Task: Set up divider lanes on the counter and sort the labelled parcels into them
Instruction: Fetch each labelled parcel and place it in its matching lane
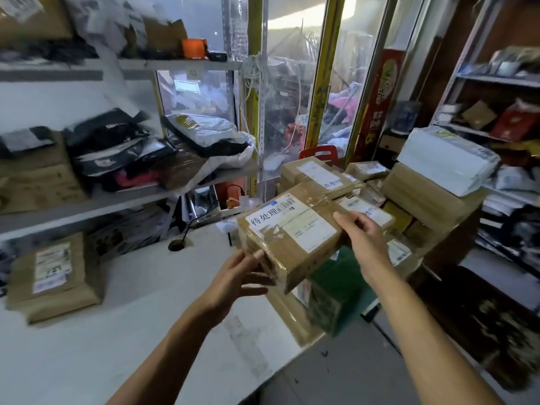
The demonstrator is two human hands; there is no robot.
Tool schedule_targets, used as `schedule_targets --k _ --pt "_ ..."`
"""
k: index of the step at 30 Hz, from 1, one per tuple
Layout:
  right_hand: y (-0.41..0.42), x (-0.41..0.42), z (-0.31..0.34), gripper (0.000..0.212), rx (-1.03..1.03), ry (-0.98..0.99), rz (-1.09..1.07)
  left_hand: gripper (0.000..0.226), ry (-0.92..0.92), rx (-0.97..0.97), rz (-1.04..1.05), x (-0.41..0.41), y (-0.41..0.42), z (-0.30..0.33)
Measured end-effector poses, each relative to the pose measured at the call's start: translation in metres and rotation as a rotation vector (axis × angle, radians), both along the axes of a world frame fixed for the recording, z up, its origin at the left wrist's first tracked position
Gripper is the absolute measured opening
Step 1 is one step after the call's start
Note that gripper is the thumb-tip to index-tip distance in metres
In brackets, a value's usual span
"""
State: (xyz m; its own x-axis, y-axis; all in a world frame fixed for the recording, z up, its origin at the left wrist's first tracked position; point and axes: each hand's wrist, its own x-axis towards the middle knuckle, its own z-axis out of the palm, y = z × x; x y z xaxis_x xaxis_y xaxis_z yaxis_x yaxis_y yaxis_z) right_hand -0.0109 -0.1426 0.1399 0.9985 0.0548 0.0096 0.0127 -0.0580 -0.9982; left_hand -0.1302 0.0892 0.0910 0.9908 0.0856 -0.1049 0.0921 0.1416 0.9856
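A brown taped cardboard parcel (292, 238) with a white label reading 待处理 is lifted above the right end of the white counter (117, 331). My right hand (365, 241) grips its far right side, fingers over the top. Below its near left corner, my left hand (242, 276) touches it with fingers spread. Behind it, a pile of labelled brown parcels (318, 175) rises at the counter's right end. One flat brown parcel (55, 276) lies on the counter at the far left. No dividers are visible.
A green box (336, 293) sits under the held parcel at the counter's edge. A white-wrapped package (447, 159) tops a large brown box on the right. Shelves (117, 197) full of bags and parcels line the left wall; more shelves stand right. A red stool (320, 153) is behind the pile.
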Motion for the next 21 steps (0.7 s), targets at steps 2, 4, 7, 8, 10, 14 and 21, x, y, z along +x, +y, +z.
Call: schedule_targets --k 2,4,7,8,10,14,21 --pt "-0.015 0.006 0.002 0.029 -0.026 0.005 -0.028 0.053 0.006 0.037 -0.033 0.014 -0.013 -0.001" --pt "-0.029 0.012 0.004 0.035 -0.076 -0.006 -0.065 0.053 0.008 0.076 -0.063 0.028 -0.023 -0.002" --pt "-0.041 0.019 0.004 0.049 -0.205 -0.043 -0.095 0.052 0.006 0.172 -0.113 0.045 -0.033 -0.005" --pt "-0.044 0.021 0.001 0.054 -0.256 -0.068 -0.088 0.055 -0.006 0.228 -0.114 0.05 -0.035 -0.007" --pt "-0.043 0.021 -0.001 0.063 -0.378 -0.126 -0.056 0.061 -0.03 0.321 -0.08 0.056 -0.041 -0.009" --pt "-0.036 0.023 -0.011 0.056 -0.475 -0.208 -0.032 0.046 -0.012 0.331 -0.087 0.058 -0.046 -0.017" --pt "-0.032 0.018 -0.016 0.046 -0.496 -0.285 -0.105 0.056 -0.047 0.343 -0.117 0.057 -0.047 -0.023"
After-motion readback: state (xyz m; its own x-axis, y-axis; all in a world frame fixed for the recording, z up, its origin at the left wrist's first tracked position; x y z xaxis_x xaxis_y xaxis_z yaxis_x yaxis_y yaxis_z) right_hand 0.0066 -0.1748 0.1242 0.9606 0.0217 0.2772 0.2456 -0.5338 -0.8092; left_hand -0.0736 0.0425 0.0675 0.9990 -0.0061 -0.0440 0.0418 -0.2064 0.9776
